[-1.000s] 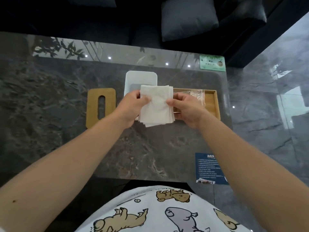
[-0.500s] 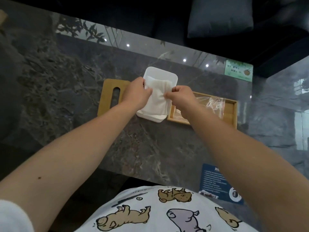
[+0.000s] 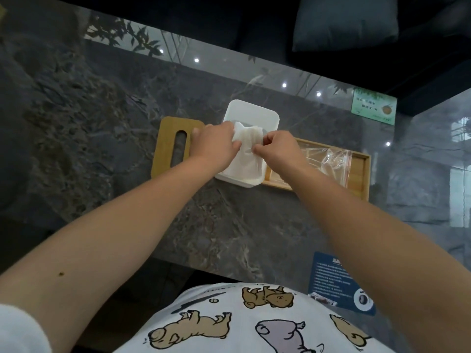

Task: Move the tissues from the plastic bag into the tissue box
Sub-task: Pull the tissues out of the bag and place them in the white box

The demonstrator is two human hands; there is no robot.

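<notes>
A: While both hands work over the white box, what lies furthest left on the worktop [image 3: 229, 233]?

B: A wooden lid [image 3: 170, 146] with a long slot cut through it, flat on the dark marbled surface. Its right edge passes under the left hand [image 3: 214, 146].

A: And that hand?

B: It sits at the left side of the tissue box [image 3: 251, 113], fingers [image 3: 235, 145] curled narrow and pinched onto the left edge of the tissues [image 3: 248, 151].

A: Where are the tissues, exactly?

B: Inside the open box, filling its near part. The far part of the box is bare white. The top of the stack is crumpled and stands up a little between the two hands.

A: The right hand [image 3: 279, 151]?

B: Mirrored on the other side, fingers closed narrow on the right edge of the same stack, thumb tip touching the paper.

A: And past it?

B: A shallow wooden tray [image 3: 362, 171], touching the box's right wall. A clear plastic bag [image 3: 331, 161] with a red zip strip lies in it, flattened and wrinkled; the right forearm crosses over the tray's left end.

A: Anything else to the right?

B: A green card [image 3: 374, 109] at the far corner of the worktop, and a dark blue printed card [image 3: 336, 278] at the near edge, partly hidden by the right arm.
</notes>
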